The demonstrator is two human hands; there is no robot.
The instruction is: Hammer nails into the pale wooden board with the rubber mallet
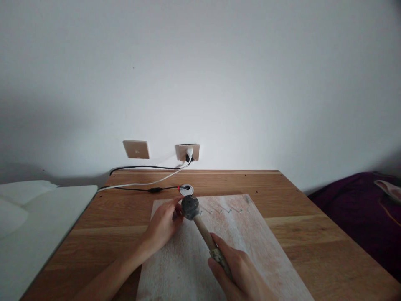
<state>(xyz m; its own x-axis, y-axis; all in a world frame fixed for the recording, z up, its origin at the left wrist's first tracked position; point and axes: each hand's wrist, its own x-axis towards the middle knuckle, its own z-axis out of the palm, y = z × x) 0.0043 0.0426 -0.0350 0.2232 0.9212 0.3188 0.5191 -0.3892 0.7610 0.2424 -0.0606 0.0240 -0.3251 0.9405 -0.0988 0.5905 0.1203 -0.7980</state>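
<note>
The left hand (164, 223) is bent beside the head of the mallet (190, 207), and whether anything is pinched cannot be told; a row of nails (221, 211) is seen at the far end of the board (188, 255) on the table (313, 251); the mallet's handle (203, 232) is gripped by the right hand (239, 267)

The scene was lit dimly and softly; the wall (238, 92) was palest across its middle and was dulled to grey at the left and right. A diffuse shadow was cast just left of the socket plate (196, 151). The fabric (347, 209) at the far right was left darkest. Fine grain on the board (188, 255) was smeared, and the nails (230, 211) were rendered faintly.
</note>
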